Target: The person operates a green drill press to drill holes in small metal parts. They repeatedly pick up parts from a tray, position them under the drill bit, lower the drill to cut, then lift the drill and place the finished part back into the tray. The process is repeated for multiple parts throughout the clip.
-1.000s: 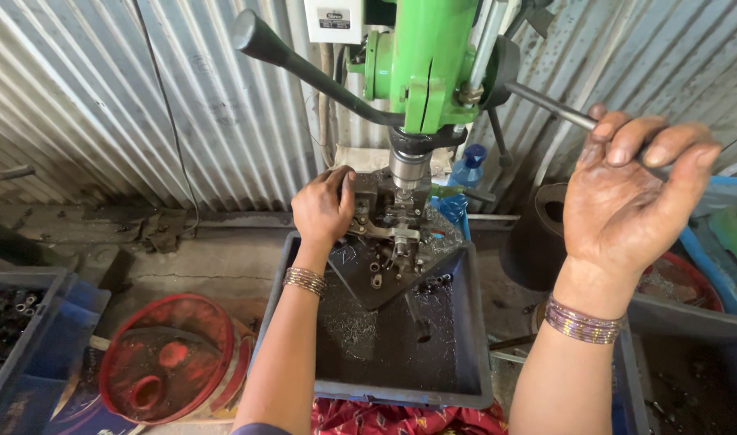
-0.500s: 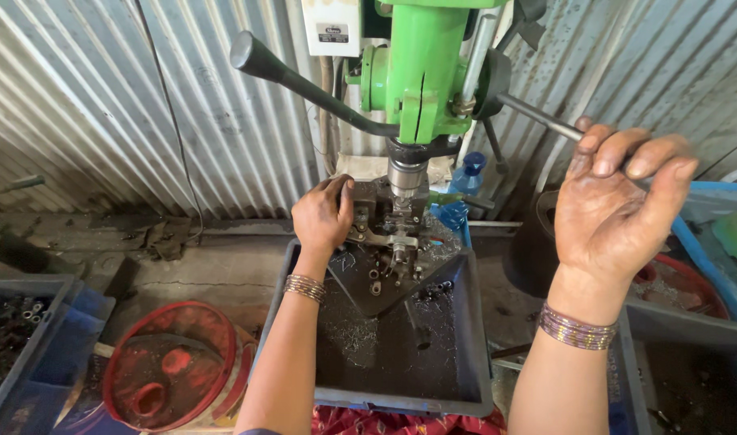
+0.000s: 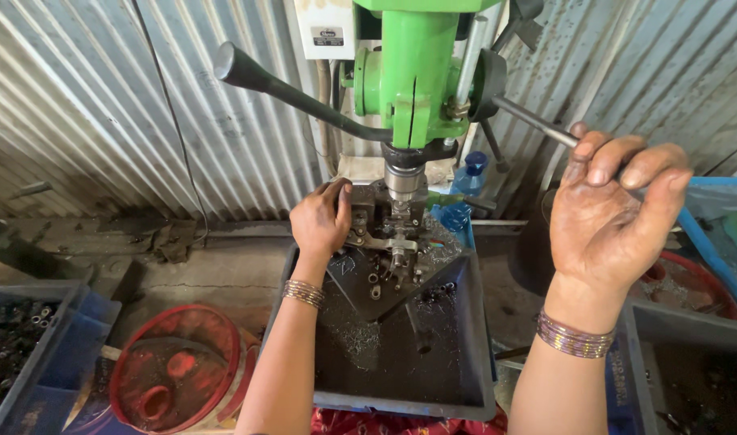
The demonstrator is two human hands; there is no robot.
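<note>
– So, left to right: what worries you?

– Far left, the blue bin point(image 3: 30, 354) of small metal parts and the red bowl point(image 3: 175, 370) are harmless. The left hand point(image 3: 322, 221) is the trouble: its grip is curled over the clamp point(image 3: 382, 239), right beside the spindle point(image 3: 403, 179).

– A finger might get caught?

– Possibly, if the spindle comes down. Loose shavings in the dark tray point(image 3: 465, 338) could cut too.

– And the right hand point(image 3: 614, 217)?

– Its grip is hooked closed around the feed lever point(image 3: 534, 121); oily fingers might slip.
</note>
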